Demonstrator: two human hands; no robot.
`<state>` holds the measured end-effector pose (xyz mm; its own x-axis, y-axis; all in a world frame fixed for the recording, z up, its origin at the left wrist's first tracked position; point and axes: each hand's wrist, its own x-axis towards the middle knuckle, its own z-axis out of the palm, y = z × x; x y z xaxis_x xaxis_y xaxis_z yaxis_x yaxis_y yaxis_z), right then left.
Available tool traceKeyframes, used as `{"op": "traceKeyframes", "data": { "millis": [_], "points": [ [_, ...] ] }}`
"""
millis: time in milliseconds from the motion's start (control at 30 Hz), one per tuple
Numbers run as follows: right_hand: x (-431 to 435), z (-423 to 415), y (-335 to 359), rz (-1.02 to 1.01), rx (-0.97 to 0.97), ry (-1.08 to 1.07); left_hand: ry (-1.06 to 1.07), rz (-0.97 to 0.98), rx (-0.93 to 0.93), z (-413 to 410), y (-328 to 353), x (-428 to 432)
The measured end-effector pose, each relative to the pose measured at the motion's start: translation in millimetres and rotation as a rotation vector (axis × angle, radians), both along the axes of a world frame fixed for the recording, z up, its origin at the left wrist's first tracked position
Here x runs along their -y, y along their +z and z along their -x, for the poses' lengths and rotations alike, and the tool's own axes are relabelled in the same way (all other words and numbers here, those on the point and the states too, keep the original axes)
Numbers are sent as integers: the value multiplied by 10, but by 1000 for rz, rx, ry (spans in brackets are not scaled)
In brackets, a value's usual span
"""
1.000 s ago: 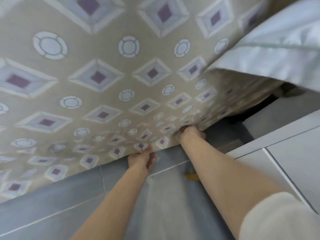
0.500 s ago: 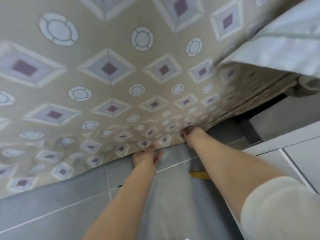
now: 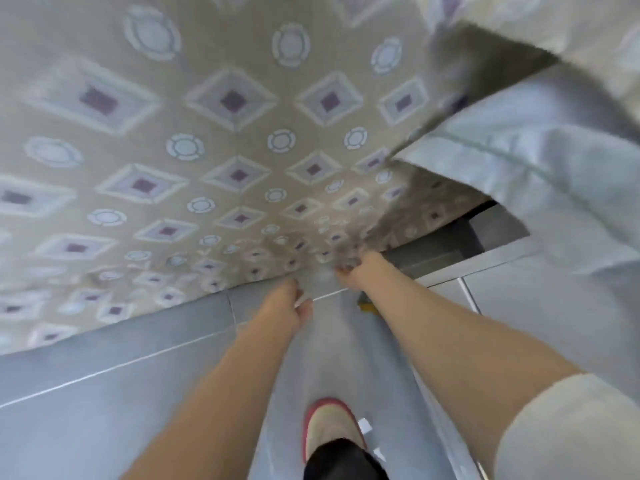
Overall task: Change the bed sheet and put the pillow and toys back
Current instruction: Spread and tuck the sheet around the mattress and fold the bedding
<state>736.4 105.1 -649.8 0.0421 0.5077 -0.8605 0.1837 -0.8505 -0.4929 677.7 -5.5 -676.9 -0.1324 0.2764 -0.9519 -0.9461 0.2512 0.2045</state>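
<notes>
Head view: patterned bed sheet (image 3: 235,140) hangs down the bed side toward the tiled floor (image 3: 104,393). My right hand (image 3: 351,270) grips its bunched lower edge, fingers curled. My left hand (image 3: 289,304) is at the hem; blurred, can't tell its grip.

Cream right sleeve (image 3: 568,427), red-rimmed beige slipper (image 3: 329,427).

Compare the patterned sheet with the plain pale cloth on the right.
The patterned sheet is beige with diamonds and rings; the pale cloth is plain with one stitched line. The right hand grips the sheet's bunched edge; no hand touches the pale cloth. Both are loose, draped bedding fabric.
</notes>
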Motion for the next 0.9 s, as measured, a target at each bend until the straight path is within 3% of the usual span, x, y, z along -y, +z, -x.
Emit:
{"op": "traceKeyframes", "data": {
  "millis": [33,133,333,667,900],
  "points": [
    [84,-30,157,57,-88,-74,-13,-16,26,-3,246,77],
    [290,-64,554,115,-100,-124,-39,-14,-36,53,873,234],
    [725,-35,2091,179,-102,86,-138,-7,-172,277,2537,589],
    [721,126,5101,59,-241,143,-386,-155,-419,847,5633,587],
    [393,-147,6344,-38,-291,28,-568,-218,-566,1014,6930,301]
  ]
}}
